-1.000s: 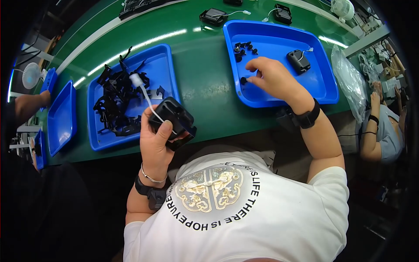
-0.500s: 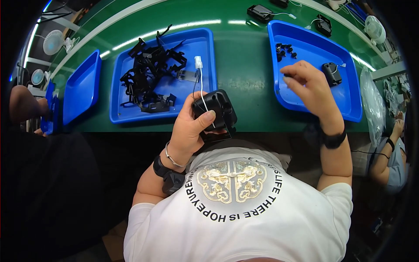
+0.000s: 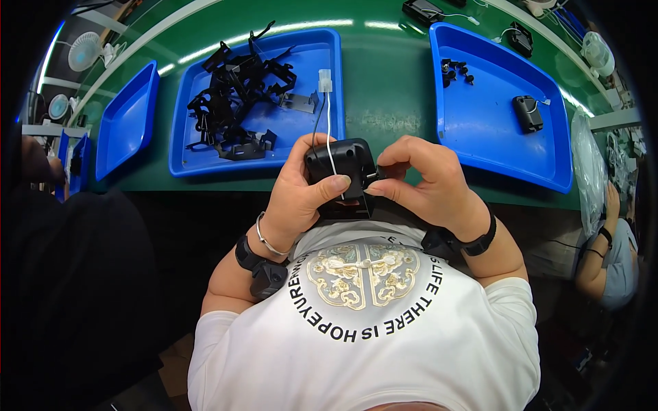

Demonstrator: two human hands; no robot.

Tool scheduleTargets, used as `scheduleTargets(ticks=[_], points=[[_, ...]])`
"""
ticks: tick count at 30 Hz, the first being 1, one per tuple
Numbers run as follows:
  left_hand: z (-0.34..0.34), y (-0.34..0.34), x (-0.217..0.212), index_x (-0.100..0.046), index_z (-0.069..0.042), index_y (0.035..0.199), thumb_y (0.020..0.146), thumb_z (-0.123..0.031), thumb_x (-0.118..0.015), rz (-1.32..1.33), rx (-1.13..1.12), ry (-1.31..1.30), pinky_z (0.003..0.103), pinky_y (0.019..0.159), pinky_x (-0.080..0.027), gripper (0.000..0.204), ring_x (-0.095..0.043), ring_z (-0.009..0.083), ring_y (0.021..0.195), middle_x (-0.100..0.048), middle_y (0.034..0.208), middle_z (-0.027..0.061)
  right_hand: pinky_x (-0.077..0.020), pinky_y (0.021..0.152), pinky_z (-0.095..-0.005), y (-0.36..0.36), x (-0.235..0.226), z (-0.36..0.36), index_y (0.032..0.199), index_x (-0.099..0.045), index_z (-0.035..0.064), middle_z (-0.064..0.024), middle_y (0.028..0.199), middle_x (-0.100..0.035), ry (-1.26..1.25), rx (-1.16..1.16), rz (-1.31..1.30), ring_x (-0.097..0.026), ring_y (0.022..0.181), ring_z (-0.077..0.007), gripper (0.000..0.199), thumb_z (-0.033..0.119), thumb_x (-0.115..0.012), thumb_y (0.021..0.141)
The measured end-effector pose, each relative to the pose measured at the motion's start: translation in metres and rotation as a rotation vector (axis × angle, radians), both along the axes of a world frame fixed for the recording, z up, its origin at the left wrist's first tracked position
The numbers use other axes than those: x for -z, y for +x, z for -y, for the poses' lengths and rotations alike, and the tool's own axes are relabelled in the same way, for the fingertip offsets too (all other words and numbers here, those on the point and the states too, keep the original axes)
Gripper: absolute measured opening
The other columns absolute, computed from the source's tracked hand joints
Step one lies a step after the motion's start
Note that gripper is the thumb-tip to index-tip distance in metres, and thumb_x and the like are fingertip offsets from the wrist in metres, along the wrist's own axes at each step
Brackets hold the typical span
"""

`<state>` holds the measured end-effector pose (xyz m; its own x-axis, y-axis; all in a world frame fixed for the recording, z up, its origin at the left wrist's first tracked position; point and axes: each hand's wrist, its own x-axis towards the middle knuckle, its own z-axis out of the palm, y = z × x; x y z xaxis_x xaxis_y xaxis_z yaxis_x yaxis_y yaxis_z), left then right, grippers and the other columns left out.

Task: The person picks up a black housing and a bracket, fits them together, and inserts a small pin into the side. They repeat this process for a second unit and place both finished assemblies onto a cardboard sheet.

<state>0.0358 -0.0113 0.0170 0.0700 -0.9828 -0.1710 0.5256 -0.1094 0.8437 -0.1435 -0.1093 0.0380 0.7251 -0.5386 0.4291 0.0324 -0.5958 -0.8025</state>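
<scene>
My left hand (image 3: 296, 198) grips a small black boxy device (image 3: 340, 172) close to my chest, thumb across its front. A thin white wire with a white plug (image 3: 325, 81) runs up from the device over the middle tray. My right hand (image 3: 428, 185) pinches something small and dark against the device's right side; what it is cannot be made out. Both hands meet at the front edge of the green table (image 3: 384, 89).
A blue tray (image 3: 322, 48) holds a heap of black brackets (image 3: 236, 96). The right blue tray (image 3: 493, 130) holds small black parts (image 3: 455, 70) and another black device (image 3: 528, 113). An empty blue tray (image 3: 127, 120) lies at left. Another person (image 3: 610, 253) sits at right.
My right hand left the right tray and came to the device's right side. The view shifted so the trays sit further left and the device is centred.
</scene>
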Motion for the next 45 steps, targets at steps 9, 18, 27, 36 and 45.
scheduleTargets(ticks=[9,18,27,36,45], points=[[-0.003,0.001,0.002,-0.037,-0.005,0.116,0.074,-0.008,-0.072,0.171,0.023,-0.039,0.026,0.077,-0.050,0.055,-0.056,0.0129,0.089,-0.054,0.099,0.0068,-0.0456,0.053,-0.0223,-0.004,0.008,0.001,0.079,-0.055,0.0012,-0.0054,0.070,-0.058,0.230,-0.055,-0.082,-0.056,0.059,-0.0101,0.029,0.014,-0.078,0.068],[0.000,0.007,0.006,-0.037,-0.005,0.115,0.071,-0.010,-0.076,0.609,0.007,-0.199,0.024,0.076,-0.047,0.059,-0.055,0.0111,0.086,-0.054,0.097,0.0063,-0.0389,0.047,-0.0191,-0.004,0.009,0.003,0.076,-0.051,0.0030,-0.0009,0.066,-0.054,0.573,-0.047,-0.206,-0.051,0.055,-0.0052,0.025,0.015,-0.073,0.075],[0.007,-0.006,0.003,-0.037,-0.005,0.115,0.073,-0.009,-0.074,0.265,-0.045,-0.136,0.025,0.077,-0.048,0.056,-0.056,0.0118,0.087,-0.055,0.097,0.0067,-0.0420,0.049,-0.0216,0.001,0.026,-0.006,0.089,-0.055,0.0003,-0.0049,0.078,-0.058,0.309,0.082,0.059,-0.054,0.057,-0.0082,0.019,0.010,-0.068,0.079],[0.003,-0.002,0.005,-0.036,-0.005,0.114,0.074,-0.005,-0.071,0.399,-0.085,-0.141,0.024,0.070,-0.051,0.053,-0.057,0.0118,0.082,-0.055,0.096,0.0071,-0.0450,0.051,-0.0294,0.000,0.024,-0.010,0.089,-0.057,-0.0015,-0.0111,0.076,-0.059,-0.129,0.157,0.067,-0.059,0.059,-0.0205,0.017,0.007,-0.066,0.078],[0.006,-0.005,0.005,-0.037,-0.005,0.113,0.075,-0.007,-0.072,0.287,-0.065,-0.094,0.024,0.067,-0.052,0.052,-0.056,0.0105,0.080,-0.054,0.095,0.0064,-0.0434,0.052,-0.0283,0.003,0.022,-0.010,0.089,-0.056,-0.0013,-0.0086,0.072,-0.058,0.228,0.127,-0.121,-0.057,0.060,-0.0167,0.017,0.014,-0.061,0.084]])
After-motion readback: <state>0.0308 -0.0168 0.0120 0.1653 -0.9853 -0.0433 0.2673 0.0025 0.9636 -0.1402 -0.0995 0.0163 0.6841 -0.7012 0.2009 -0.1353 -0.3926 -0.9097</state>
